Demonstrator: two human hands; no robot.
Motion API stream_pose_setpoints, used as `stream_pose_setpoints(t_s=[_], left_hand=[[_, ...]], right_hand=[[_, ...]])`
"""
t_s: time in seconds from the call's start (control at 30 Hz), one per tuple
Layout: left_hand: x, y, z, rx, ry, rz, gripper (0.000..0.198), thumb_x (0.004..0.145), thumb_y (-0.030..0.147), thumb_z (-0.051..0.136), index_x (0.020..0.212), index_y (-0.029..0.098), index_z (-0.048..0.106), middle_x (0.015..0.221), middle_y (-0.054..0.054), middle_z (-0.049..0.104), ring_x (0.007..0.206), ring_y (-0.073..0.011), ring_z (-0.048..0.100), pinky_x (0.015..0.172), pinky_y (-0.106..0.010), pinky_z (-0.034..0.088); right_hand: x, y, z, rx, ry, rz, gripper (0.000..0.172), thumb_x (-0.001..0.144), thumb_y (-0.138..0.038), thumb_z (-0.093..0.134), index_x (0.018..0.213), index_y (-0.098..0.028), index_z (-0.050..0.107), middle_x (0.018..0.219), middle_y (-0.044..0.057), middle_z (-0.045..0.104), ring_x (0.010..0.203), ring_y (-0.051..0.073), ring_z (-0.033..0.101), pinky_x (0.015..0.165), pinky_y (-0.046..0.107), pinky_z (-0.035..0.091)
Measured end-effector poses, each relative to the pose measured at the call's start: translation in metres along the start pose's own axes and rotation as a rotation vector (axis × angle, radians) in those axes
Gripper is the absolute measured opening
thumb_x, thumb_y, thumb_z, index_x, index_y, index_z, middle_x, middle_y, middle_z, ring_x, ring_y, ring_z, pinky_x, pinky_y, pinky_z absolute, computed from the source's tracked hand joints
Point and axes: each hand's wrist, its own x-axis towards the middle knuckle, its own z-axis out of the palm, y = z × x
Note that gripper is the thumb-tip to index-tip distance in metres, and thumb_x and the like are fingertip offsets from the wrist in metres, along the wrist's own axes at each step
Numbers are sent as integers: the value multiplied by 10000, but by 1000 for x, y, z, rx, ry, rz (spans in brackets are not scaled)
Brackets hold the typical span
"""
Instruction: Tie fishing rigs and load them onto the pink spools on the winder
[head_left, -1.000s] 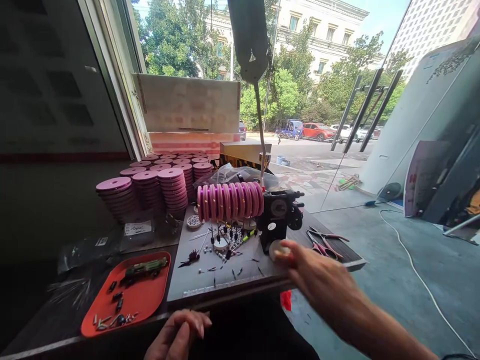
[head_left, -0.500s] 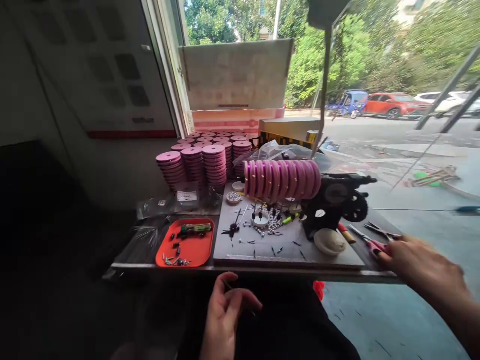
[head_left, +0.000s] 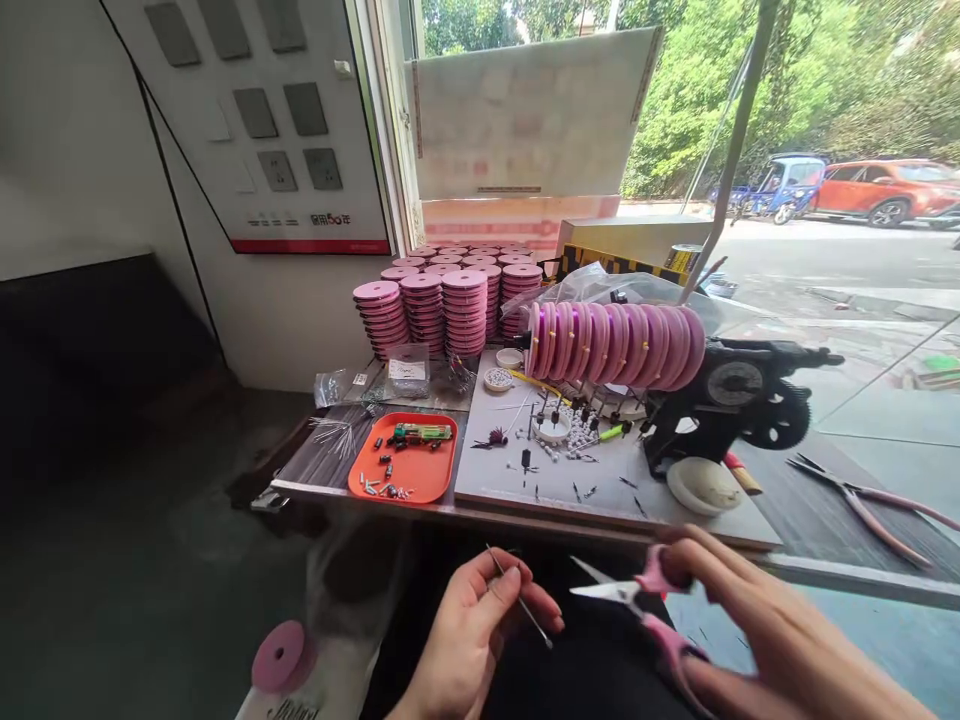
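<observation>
My left hand [head_left: 469,635] pinches a thin stick-like piece [head_left: 536,622] with a small knob at its lower end, above my lap. I cannot make out exactly what this piece is. To its right, my right hand [head_left: 757,615] grips pink-handled scissors [head_left: 611,592] by the finger loops. Their blades are apart and point left toward my left hand, without touching it. In front of both hands lies a pale board [head_left: 480,470] with small black parts and white beads scattered on it.
An orange tray [head_left: 360,470] holds small parts. Pink spools [head_left: 615,345] sit in a row on a black geared stand [head_left: 739,385]; stacked pink spools [head_left: 465,310] stand behind. Pliers [head_left: 847,490] lie at the right by a white bowl [head_left: 701,488]. One pink spool [head_left: 277,655] is low at left.
My right hand has picked up the scissors from the table's right side and brought them left, near my left hand. The left hand has risen slightly, and the view has shifted.
</observation>
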Motion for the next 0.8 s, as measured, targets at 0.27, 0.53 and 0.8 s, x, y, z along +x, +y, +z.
stream_pose_setpoints(t_s=[0.27,0.53,0.8], left_hand=[[-5,5,1,-21,-33,-20,123,749,245,604,748,132,556,600,-55,663,576,-157,603,625,-266,416],[-6,4,-1,-16,-73,-23,103,784,235,555,798,137,528,607,-49,667,597,-156,612,633,-267,411],[-7,4,-2,-2,-86,-31,113,785,245,553,804,140,516,615,-51,667,605,-161,611,650,-281,409]], right_hand=[[56,-34,-8,44,-260,-160,206,651,-98,496,831,-192,533,857,55,580,803,195,537,689,290,404],[58,-28,-6,106,-364,-156,150,678,-90,501,786,-181,551,785,23,599,696,151,524,625,239,372],[61,-26,-6,184,-440,-142,112,660,-73,450,670,-182,470,681,-23,537,602,105,429,543,202,309]])
